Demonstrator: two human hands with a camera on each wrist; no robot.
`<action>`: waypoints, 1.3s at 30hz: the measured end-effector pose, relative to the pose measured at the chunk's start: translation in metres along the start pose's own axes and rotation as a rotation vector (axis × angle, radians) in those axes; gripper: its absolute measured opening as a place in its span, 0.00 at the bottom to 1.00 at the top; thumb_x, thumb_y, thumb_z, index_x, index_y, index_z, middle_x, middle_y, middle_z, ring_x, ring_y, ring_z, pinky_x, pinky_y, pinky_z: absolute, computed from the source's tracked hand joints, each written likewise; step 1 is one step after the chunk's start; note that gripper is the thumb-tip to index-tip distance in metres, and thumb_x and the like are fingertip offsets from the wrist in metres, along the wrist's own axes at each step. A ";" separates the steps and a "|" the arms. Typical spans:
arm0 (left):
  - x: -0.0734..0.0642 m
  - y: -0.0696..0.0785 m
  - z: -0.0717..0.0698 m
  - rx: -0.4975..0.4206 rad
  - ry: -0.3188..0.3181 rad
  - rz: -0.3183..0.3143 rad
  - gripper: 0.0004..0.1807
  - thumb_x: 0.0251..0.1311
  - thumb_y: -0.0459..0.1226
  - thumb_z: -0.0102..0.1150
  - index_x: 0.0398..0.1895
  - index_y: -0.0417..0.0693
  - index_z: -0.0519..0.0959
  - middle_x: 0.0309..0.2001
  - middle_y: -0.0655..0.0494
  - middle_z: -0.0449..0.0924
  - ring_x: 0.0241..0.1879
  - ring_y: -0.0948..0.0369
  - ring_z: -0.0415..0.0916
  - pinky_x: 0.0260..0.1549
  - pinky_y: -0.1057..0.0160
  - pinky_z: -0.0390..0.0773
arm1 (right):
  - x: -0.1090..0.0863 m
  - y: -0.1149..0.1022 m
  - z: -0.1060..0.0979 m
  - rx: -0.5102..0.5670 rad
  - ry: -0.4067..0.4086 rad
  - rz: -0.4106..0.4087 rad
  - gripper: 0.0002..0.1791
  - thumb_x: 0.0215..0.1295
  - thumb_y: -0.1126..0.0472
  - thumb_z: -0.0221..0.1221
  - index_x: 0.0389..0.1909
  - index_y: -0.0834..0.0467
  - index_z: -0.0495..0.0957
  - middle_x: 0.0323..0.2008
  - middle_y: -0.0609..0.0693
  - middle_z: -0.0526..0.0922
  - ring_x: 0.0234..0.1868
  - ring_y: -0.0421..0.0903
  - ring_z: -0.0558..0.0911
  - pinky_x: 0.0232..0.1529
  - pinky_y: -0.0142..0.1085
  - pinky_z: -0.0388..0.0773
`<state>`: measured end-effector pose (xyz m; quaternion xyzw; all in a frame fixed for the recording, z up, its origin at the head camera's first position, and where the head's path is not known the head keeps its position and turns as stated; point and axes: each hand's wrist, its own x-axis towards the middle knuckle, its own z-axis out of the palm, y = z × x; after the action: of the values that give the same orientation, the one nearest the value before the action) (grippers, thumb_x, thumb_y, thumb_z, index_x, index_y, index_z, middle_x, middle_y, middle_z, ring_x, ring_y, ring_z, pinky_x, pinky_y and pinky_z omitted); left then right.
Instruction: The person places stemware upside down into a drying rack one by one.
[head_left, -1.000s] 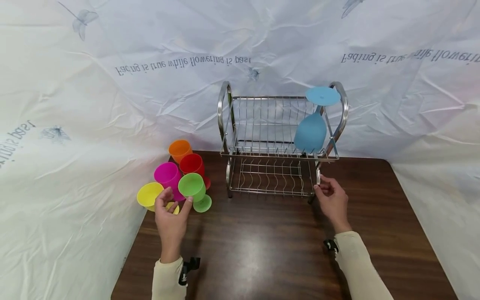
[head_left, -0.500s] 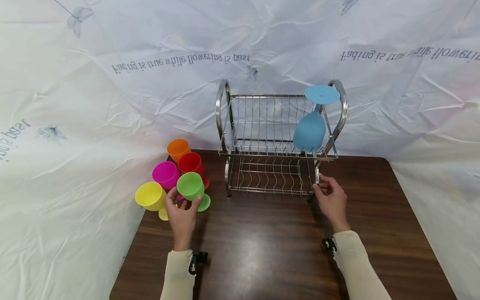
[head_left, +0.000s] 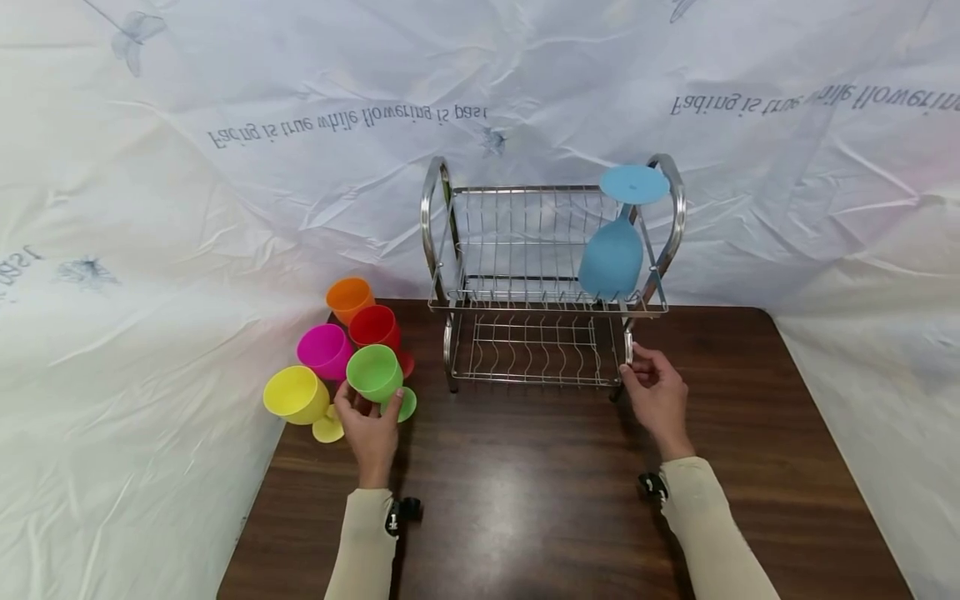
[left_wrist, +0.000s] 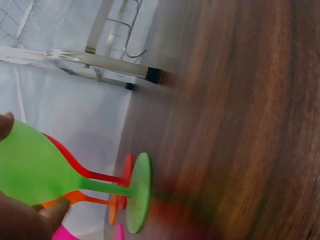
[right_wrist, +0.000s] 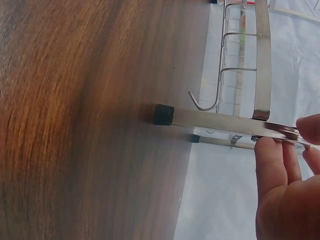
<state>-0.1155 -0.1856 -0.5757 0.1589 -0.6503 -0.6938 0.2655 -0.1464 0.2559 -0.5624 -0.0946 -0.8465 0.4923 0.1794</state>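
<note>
My left hand (head_left: 372,435) holds the green goblet (head_left: 375,372) by its bowl, thumb on the right side and fingers on the left. In the left wrist view the goblet's bowl (left_wrist: 37,162) lies between thumb and fingers, its stem and round foot bare. My right hand (head_left: 662,406) grips the lower right side frame of the steel dish rack (head_left: 427,221), thumb and fingers on either side of the tube (right_wrist: 220,121). Upside down on the rack's upper tier, at the right end, stands a blue goblet (head_left: 611,260).
Beside the green goblet stand a yellow goblet (head_left: 296,395), a magenta goblet (head_left: 324,351), a red goblet (head_left: 374,325) and an orange goblet (head_left: 349,298). A brown wooden table (head_left: 525,475) bears everything. White printed sheeting (head_left: 540,75) hangs behind and along the sides.
My left hand has shifted right from beside the yellow goblet and taken hold of the green one. The yellow goblet's foot now shows more. My right hand stays on the rack.
</note>
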 end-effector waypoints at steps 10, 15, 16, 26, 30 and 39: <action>-0.001 -0.003 0.001 -0.053 -0.008 0.011 0.49 0.54 0.26 0.78 0.77 0.47 0.61 0.69 0.53 0.67 0.65 0.53 0.72 0.65 0.63 0.78 | 0.000 -0.001 0.002 -0.016 0.018 -0.025 0.24 0.70 0.61 0.69 0.65 0.50 0.82 0.43 0.58 0.89 0.36 0.22 0.78 0.39 0.14 0.72; 0.000 -0.003 0.000 -0.044 -0.002 0.018 0.48 0.54 0.25 0.78 0.77 0.46 0.61 0.67 0.54 0.68 0.64 0.54 0.72 0.64 0.64 0.78 | 0.000 0.000 0.003 -0.023 0.020 -0.019 0.24 0.69 0.62 0.69 0.65 0.50 0.82 0.43 0.58 0.90 0.36 0.21 0.78 0.40 0.15 0.72; 0.000 -0.003 -0.001 -0.042 0.000 0.017 0.48 0.54 0.25 0.77 0.77 0.47 0.61 0.67 0.54 0.68 0.64 0.54 0.72 0.64 0.64 0.78 | 0.000 0.000 0.003 -0.026 0.020 -0.018 0.24 0.69 0.62 0.69 0.66 0.50 0.82 0.43 0.57 0.90 0.36 0.20 0.78 0.40 0.15 0.72; 0.001 0.001 -0.005 0.034 -0.002 0.079 0.48 0.53 0.25 0.78 0.78 0.47 0.64 0.67 0.54 0.69 0.60 0.56 0.74 0.57 0.70 0.80 | 0.000 0.001 -0.001 0.003 0.016 -0.027 0.24 0.68 0.63 0.70 0.65 0.51 0.83 0.43 0.59 0.91 0.37 0.20 0.79 0.40 0.14 0.73; -0.003 0.009 -0.006 0.055 -0.016 0.107 0.48 0.53 0.27 0.79 0.77 0.49 0.67 0.67 0.55 0.69 0.60 0.55 0.74 0.57 0.72 0.80 | -0.001 0.001 -0.006 0.009 -0.012 -0.013 0.24 0.69 0.61 0.69 0.65 0.50 0.83 0.46 0.59 0.90 0.39 0.20 0.79 0.42 0.14 0.74; -0.024 0.037 -0.004 0.135 -0.113 0.125 0.47 0.50 0.25 0.79 0.77 0.45 0.69 0.64 0.53 0.69 0.63 0.57 0.71 0.58 0.75 0.78 | -0.012 -0.020 -0.011 -0.012 -0.030 0.011 0.24 0.68 0.59 0.71 0.64 0.54 0.83 0.52 0.55 0.86 0.51 0.35 0.81 0.46 0.14 0.77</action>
<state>-0.0872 -0.1758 -0.5424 0.0964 -0.7182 -0.6383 0.2598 -0.1305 0.2504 -0.5422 -0.0931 -0.8515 0.4895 0.1635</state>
